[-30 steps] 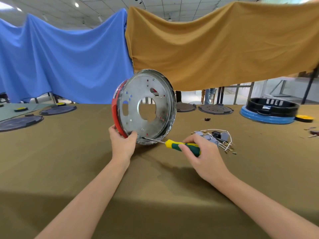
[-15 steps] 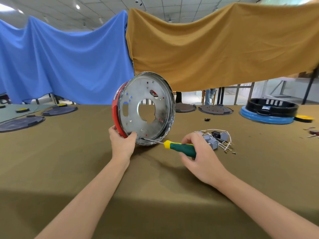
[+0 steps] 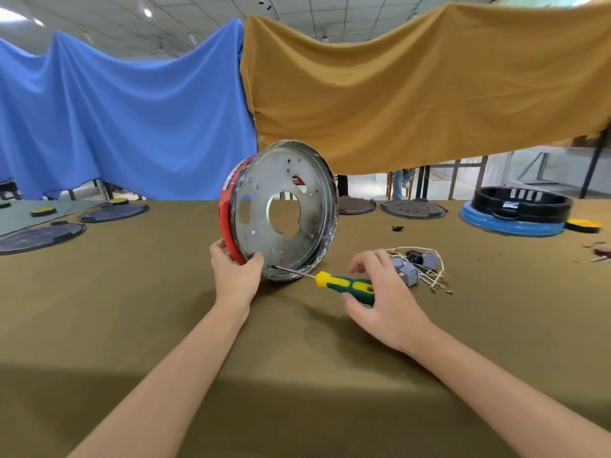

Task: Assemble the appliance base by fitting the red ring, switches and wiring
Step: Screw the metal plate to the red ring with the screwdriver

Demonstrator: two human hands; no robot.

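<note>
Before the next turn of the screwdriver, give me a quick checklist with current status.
1. Base steady on edge on the table: ok, left hand holds its lower rim.
2. Red ring on the base: ok; fully seated, cannot tell.
3. Screwdriver tip at the lower rim by the left thumb: ok; engaged in a screw, cannot tell.
4. Right hand grip on the handle: not ok, fingers loose, thumb under it.
5. Switches and wiring fitted: not ok, lying on the table by the right hand.
</note>
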